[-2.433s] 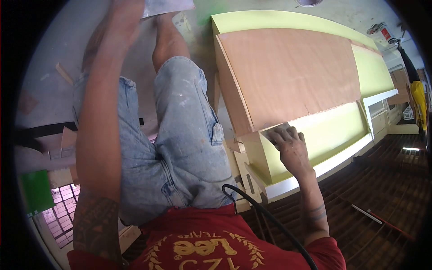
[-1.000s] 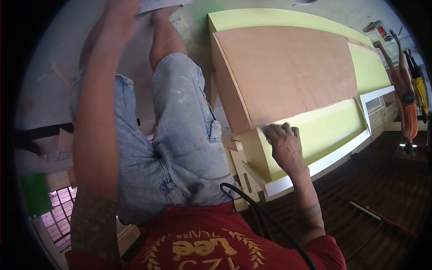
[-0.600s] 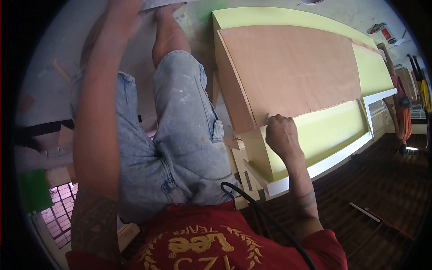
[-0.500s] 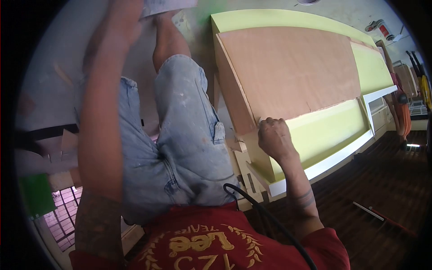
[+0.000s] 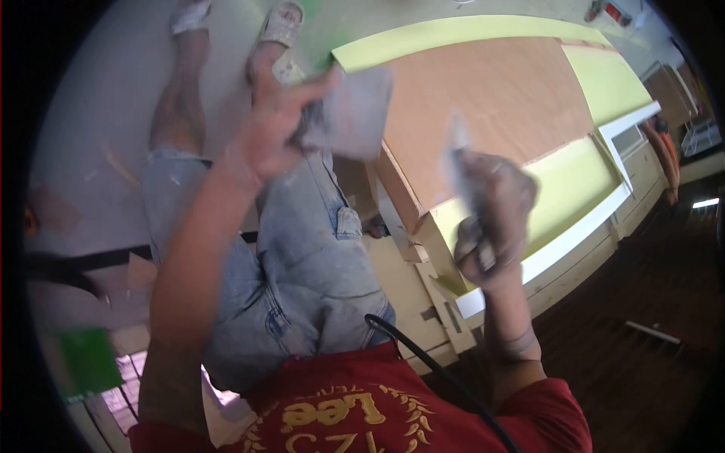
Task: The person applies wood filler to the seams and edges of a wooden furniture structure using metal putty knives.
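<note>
My left hand [image 5: 268, 136] is closed on a flat, pale grey plate [image 5: 353, 113], held over my knees and beside the panel's corner. Blurred by motion, my right hand [image 5: 502, 211] grips a thin-bladed scraper [image 5: 462, 174] with a dark handle, its blade pointing up and away from me. Beneath the blade is a cabinet-like piece with a brown wood panel [image 5: 491, 98] set in pale yellow-green boards [image 5: 566, 200]. The blade appears raised above the surface; the blur hides its exact edge.
A white-edged strip [image 5: 578, 238] runs along the piece's near side. Another person's arm [image 5: 664, 162] shows at the far right. A black cable [image 5: 430, 347] crosses my shirt. A green object [image 5: 89, 362] stands at lower left, and a red-and-white tube [image 5: 618, 13] lies at top right.
My right hand has lifted off the panel's near edge, and its scraper now shows. My left hand has come down and rightward with the plate, nearer my right hand. The view has shifted.
</note>
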Tool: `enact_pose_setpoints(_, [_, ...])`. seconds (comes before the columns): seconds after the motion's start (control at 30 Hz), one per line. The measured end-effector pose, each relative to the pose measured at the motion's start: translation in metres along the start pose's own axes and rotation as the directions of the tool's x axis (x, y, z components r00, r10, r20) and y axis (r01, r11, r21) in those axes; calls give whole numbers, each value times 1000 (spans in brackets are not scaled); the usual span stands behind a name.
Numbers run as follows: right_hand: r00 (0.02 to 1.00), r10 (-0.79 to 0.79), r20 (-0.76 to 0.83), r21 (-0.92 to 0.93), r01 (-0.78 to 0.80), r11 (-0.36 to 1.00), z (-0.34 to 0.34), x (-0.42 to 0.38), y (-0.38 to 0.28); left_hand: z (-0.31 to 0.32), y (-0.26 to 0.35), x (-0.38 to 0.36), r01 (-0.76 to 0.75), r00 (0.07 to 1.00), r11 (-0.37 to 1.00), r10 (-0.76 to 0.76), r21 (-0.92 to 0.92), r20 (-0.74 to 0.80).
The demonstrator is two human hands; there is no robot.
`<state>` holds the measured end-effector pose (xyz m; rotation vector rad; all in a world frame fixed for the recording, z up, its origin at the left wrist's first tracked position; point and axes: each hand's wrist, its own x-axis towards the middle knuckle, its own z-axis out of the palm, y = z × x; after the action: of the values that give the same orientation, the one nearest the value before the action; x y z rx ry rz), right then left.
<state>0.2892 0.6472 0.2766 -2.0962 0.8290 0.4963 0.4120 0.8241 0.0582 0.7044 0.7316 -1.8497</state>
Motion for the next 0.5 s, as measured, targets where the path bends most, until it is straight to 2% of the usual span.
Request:
enact_pose_setpoints(0.07, [976,-210,-62,3,210,978,20,-8,-10,15,-6,-26,-149,971,981,121,126,208])
enact_pose_setpoints(0.1, [938,-334,-88,-189,313,931,26,-11,-8,32,-6,-26,-79,979,994,63,74,196])
enact_pose_setpoints(0.2, [971,-150,-186,-161,120,980,44,-30,-10,68,13,-46,147,980,986,-135,-78,145])
enact_pose_setpoints(0.23, [981,-90,-173,-142,65,988,42,-31,-14,78,16,-51,216,972,967,-200,-134,124])
enact_pose_setpoints(0.3, [989,28,-145,-100,-43,994,38,-35,-24,78,20,-61,180,983,982,-177,-59,46])
enact_pose_setpoints(0.33, [976,94,-195,-5,-97,995,38,-40,-30,82,24,-66,172,985,984,-171,-35,30])
enact_pose_setpoints(0.37, [972,163,-168,-30,-170,985,38,-41,-31,86,29,-69,172,985,985,-172,-9,10])
enact_pose_setpoints(0.4, [962,231,-144,-48,-240,970,39,-43,-31,89,34,-72,173,981,985,-171,17,-92])
enact_pose_setpoints(0.47, [939,339,-64,-110,-344,933,60,-60,-22,88,66,-69,123,952,991,-102,-57,288])
enact_pose_setpoints(0.5, [922,384,-44,-82,-386,919,82,-80,-10,104,82,-66,39,955,999,-42,16,293])
